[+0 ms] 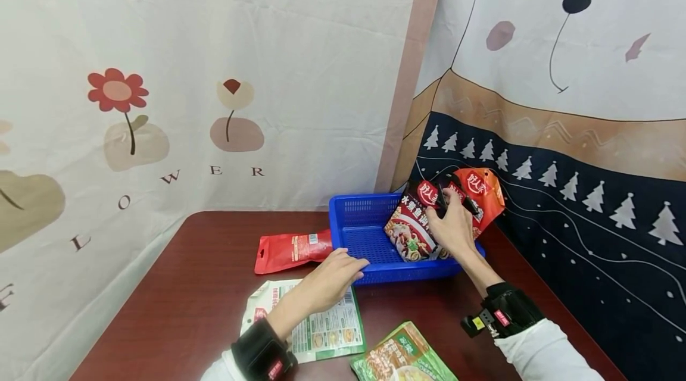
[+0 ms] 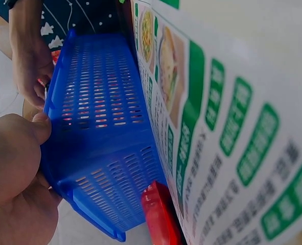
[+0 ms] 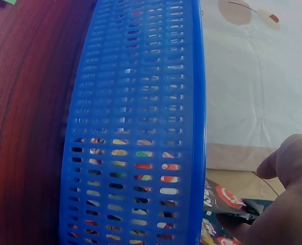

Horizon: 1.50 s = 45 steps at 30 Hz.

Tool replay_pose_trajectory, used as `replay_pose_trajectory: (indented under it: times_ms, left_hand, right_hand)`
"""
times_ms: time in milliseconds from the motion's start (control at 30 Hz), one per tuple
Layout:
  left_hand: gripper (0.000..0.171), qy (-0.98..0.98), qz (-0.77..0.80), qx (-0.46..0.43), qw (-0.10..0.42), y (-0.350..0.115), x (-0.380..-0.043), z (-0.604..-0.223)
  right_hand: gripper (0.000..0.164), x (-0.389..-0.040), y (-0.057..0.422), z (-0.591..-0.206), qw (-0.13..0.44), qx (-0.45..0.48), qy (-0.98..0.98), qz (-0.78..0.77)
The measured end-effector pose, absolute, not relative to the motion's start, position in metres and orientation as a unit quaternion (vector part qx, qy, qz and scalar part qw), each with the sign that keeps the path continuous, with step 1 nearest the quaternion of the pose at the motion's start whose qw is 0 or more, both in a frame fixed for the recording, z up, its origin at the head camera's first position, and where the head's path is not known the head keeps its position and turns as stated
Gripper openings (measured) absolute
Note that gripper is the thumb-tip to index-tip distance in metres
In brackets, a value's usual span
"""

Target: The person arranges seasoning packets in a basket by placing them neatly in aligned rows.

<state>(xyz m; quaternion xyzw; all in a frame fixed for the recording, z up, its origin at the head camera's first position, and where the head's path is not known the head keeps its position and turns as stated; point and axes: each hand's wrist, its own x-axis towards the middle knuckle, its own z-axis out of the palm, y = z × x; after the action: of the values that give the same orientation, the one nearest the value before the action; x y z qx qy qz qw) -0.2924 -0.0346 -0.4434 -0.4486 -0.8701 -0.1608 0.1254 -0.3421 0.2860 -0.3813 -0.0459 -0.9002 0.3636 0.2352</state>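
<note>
Dark packet [image 1: 408, 227], pinched below the right hand [image 1: 454, 226], seems mid-placing; the left hand [image 1: 333, 278] grips the basket [image 1: 407, 272]. Next, probably, loosen the pinch.

one blue basket [image 1: 407, 272], two hands [image 1: 328, 280], two wristbands [image 1: 259, 346] — three packets [image 1: 293, 251] outside the basket

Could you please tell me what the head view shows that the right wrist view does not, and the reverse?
Only the head view shows the left hand gripping the rim of the blue basket, the basket's floor, and the animal face printed on the hanging cloth.

Only the right wrist view shows packet colours through the basket's slotted outer side.

Both show the right hand holding a dark packet, the basket, the table and the cloth.
</note>
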Motion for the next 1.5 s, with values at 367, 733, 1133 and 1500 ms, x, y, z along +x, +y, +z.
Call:
replay_pose_trajectory:
  times_ms: [367,733,1133,1500]
  left_hand:
    - [0.035,-0.868,-0.165,-0.451,0.13,-0.035,-0.292,-0.443]
    - [0.037,-0.869,-0.164,-0.449,0.123,-0.034,-0.292,-0.442]
    - [0.035,-0.869,-0.157,-0.451,0.133,-0.035,-0.293,-0.443]
    - [0.031,-0.868,-0.173,-0.441,0.149,-0.035,-0.292,-0.443]
  right_hand:
    - [0.067,-0.335,0.303,-0.379,0.229,-0.038,-0.902,0.363]
    - [0.064,-0.317,0.306,-0.383,0.273,0.017,-0.909,0.314]
    - [0.066,-0.294,0.283,-0.387,0.27,0.229,-0.908,0.226]
    - [0.066,-0.284,0.243,-0.411,0.204,0.373,-0.9,0.104]
